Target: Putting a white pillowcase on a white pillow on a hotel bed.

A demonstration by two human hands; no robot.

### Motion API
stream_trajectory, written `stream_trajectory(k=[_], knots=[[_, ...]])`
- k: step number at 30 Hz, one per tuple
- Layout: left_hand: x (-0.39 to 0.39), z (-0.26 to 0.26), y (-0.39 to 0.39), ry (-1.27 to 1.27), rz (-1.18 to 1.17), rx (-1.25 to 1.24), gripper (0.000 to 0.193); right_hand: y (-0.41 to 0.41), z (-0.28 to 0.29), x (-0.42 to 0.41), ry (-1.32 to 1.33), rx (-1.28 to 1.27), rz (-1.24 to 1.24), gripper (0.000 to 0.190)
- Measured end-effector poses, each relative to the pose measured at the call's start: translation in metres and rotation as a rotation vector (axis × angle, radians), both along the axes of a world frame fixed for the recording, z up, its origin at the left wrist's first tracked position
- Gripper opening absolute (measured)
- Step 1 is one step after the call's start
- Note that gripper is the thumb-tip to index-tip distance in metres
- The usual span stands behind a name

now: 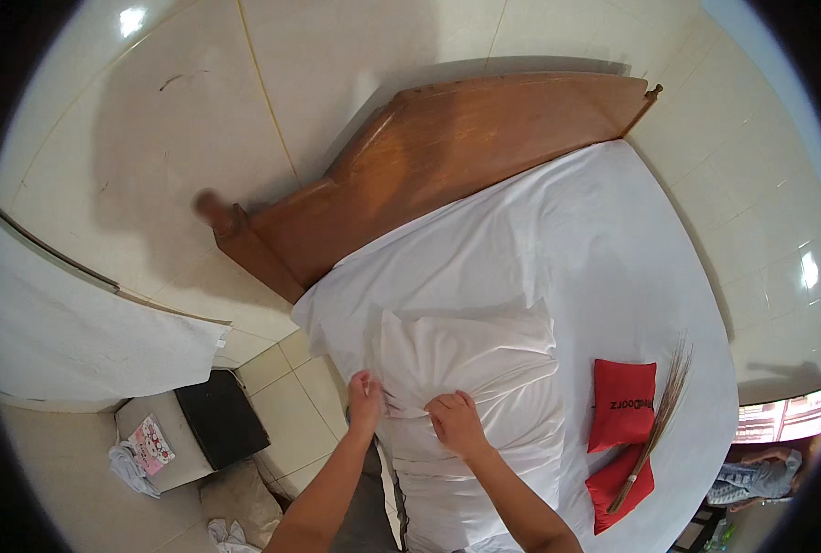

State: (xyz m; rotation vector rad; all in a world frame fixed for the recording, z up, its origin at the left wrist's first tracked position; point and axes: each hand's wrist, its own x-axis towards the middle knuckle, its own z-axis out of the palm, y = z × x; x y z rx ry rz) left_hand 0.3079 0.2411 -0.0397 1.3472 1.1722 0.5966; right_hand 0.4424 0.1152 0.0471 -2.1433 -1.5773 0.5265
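Note:
A white-covered pillow (479, 345) lies on the bed before me, its cloth creased and gathered near my hands. With thumb and fingers, my right hand (457, 423) pinches a fold of this white cover. My left hand (364, 402) is at the pillow's left edge, fingers curled and slightly blurred; whether it grips the cloth is unclear. More bunched white cloth (479, 456) extends below the pillow towards me, partly behind my right forearm. A smooth white sheet (611, 242) covers the mattress beneath.
A wooden headboard (452, 145) stands against the tiled wall. Two red cushions (618, 394) and a stick broom (659, 422) lie on the bed's right. A black box-like object (220, 418) rests at the left, near white hanging cloth (92, 325). Another person (756, 477) is at far right.

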Motion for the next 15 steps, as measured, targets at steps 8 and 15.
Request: stream_trajectory(k=[8,15], knots=[[0.008,-0.069,-0.004,-0.377,0.144,-0.578,0.029,0.015,-0.004,-0.011,-0.088,0.15,-0.153,0.016],[-0.038,-0.071,-0.042,-0.046,-0.116,-0.413,0.02,0.033,-0.013,-0.028,-0.132,0.089,-0.126,0.015]])
